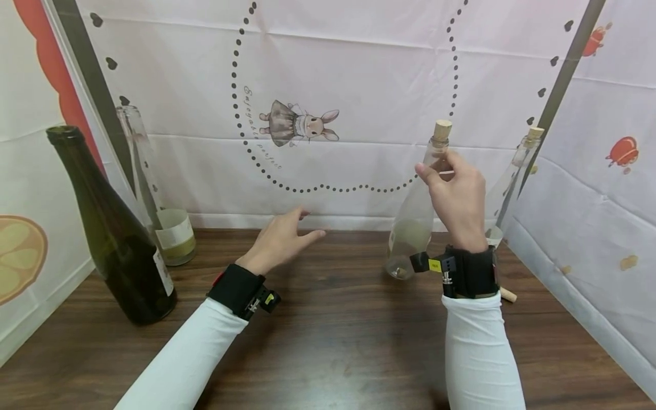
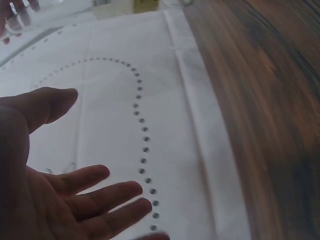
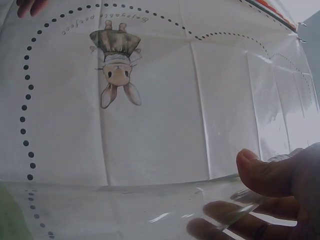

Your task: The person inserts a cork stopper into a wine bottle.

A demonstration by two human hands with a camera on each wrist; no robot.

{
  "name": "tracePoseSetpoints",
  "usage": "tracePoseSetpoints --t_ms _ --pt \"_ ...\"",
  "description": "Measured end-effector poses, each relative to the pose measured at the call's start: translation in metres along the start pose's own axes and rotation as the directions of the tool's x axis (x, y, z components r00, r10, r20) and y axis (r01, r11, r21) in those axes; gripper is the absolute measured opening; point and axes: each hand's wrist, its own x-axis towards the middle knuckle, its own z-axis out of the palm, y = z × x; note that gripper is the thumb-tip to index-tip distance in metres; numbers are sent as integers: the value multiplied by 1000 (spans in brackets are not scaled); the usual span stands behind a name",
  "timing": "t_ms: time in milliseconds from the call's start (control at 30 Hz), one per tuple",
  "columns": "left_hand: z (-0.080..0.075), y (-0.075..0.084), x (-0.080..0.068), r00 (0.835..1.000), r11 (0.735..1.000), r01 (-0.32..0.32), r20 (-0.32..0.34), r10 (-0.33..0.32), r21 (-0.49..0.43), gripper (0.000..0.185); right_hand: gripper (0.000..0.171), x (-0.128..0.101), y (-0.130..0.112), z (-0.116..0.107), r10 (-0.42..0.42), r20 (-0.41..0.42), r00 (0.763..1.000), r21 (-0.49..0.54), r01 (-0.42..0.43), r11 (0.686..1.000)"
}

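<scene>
I am seeing my right hand point(image 1: 458, 199) gripping the neck of a clear glass bottle point(image 1: 416, 213) just under its cork point(image 1: 442, 130), fingers and thumb curling around the glass, with the bottle tilting and its base sitting on the dark wooden desk point(image 1: 328, 336) at the right. From the right wrist view I am watching the thumb and fingers point(image 3: 270, 175) pressing against the transparent bottle wall, the rabbit-print backdrop point(image 1: 302, 122) showing through it. My left hand point(image 1: 279, 239) is hovering open above the desk near the middle, fingers spread and relaxed, holding nothing and well apart from the bottle. A second corked clear bottle point(image 1: 512, 182) is standing just behind my right hand. At the far left a dark green bottle point(image 1: 115, 239) is standing near a clear uncorked bottle point(image 1: 154, 188). A loose cork point(image 1: 508, 294) is lying on the desk beside my right wrist.
</scene>
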Motion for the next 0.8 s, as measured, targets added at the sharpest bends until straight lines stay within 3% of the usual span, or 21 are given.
tracePoseSetpoints --t_ms 333,633,800 --pt "10 -39 4 986 983 144 72 -152 112 76 33 8 13 0 12 -102 995 16 -10 1000" --pt "16 -59 5 983 980 150 82 -161 130 75 33 14 22 -2 32 -189 981 21 -28 999" --pt "20 -70 6 972 969 175 127 -199 177 74 34 18 29 -3 40 -227 973 15 -37 999"
